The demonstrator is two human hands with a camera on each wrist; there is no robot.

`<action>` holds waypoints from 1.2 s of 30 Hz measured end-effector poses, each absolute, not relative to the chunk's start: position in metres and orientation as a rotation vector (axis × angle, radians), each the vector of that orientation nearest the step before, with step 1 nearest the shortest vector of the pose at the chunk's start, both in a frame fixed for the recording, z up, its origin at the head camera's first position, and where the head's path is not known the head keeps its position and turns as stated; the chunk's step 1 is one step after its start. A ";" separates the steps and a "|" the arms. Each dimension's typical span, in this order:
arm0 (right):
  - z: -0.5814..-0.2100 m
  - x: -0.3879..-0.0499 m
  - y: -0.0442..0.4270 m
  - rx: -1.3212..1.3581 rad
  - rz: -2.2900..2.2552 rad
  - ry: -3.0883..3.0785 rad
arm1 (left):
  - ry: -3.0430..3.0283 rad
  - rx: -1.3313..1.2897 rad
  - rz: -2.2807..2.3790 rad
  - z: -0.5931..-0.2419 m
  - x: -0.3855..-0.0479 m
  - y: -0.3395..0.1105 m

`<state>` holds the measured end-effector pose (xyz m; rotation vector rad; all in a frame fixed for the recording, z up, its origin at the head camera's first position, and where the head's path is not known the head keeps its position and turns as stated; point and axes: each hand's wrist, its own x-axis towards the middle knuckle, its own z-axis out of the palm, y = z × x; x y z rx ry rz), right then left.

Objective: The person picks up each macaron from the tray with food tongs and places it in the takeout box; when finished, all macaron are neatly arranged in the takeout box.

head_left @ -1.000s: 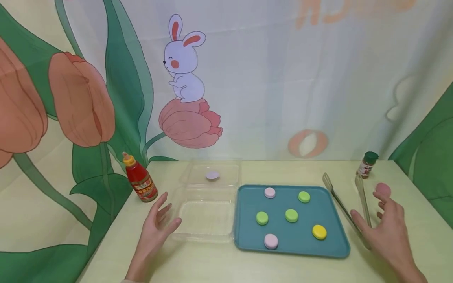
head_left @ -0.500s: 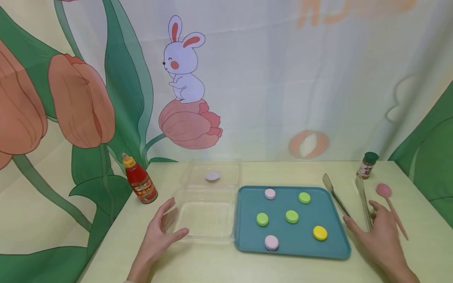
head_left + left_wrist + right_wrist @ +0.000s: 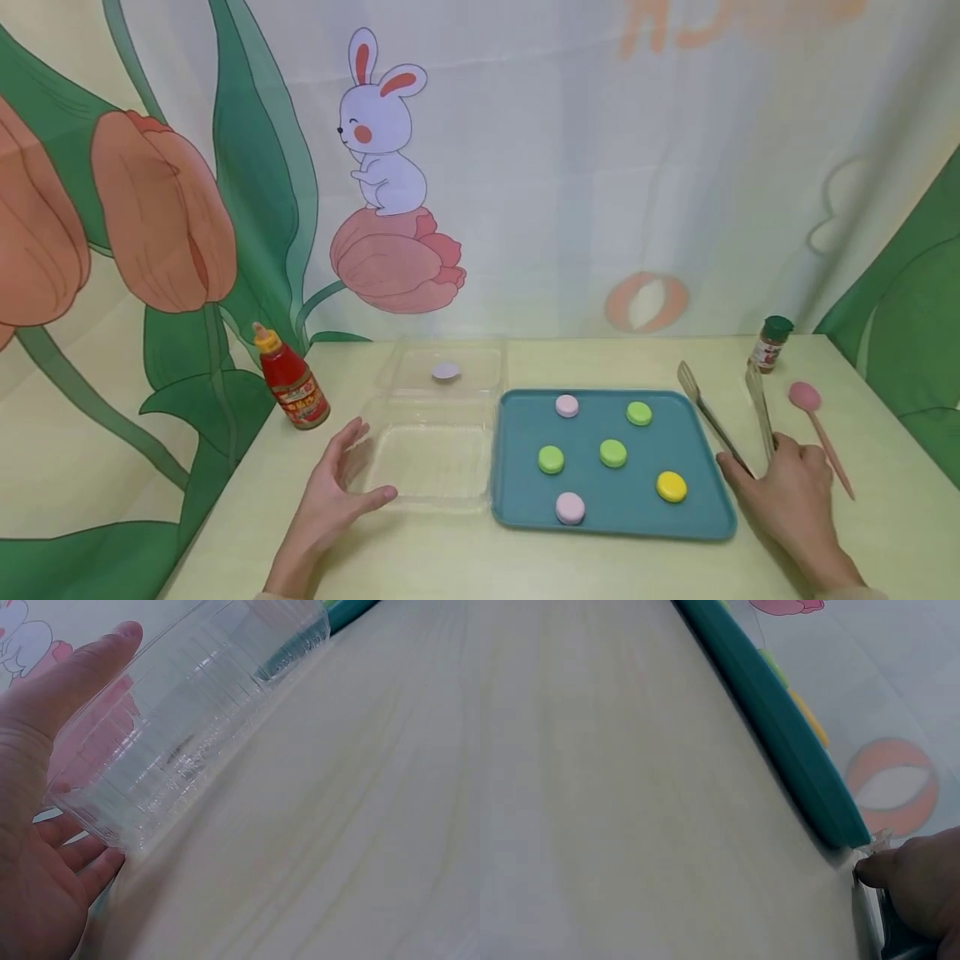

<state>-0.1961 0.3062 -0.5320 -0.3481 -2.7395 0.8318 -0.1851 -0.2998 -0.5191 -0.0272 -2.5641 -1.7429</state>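
Backdrop (image 3: 525, 167), printed cloth, behind everything. Tabletop (image 3: 585, 567), pale yellow. Tray (image 3: 622, 502), teal, flat on tabletop. Container (image 3: 431, 462), clear plastic, just left of tray; lid (image 3: 480, 371) opened backward. Tongs (image 3: 717, 421), metal, just right of tray, two arms spread, tips pointing away. Right hand (image 3: 787, 493), grasping near part of tongs between thumb and fingers. Left hand (image 3: 337, 492), at container's left edge, fingers spread and released; contact with container wall unclear. Spoon (image 3: 828, 444), pink, right of tongs. Bottle (image 3: 292, 385), red, yellow-topped, left of container. Jar (image 3: 769, 345), green-capped, beside tongs' far tips. Macarons (image 3: 612, 453), six, apart on tray: three green, two pale pink, one yellow. Disc (image 3: 446, 372), lilac, at lid.
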 end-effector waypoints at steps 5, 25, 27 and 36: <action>-0.529 -0.201 0.304 -0.442 0.813 -2.730 | -2.555 -0.021 -1.773 -0.518 -0.189 -0.296; -0.510 -0.189 0.321 -0.226 0.893 -2.638 | -2.563 -0.047 -1.817 -0.515 -0.188 -0.302; -0.507 -0.188 0.320 -0.216 0.909 -2.635 | -2.565 -0.045 -1.811 -0.516 -0.187 -0.302; -0.499 -0.185 0.315 -0.142 0.882 -2.720 | -2.584 -0.024 -1.793 -0.516 -0.186 -0.301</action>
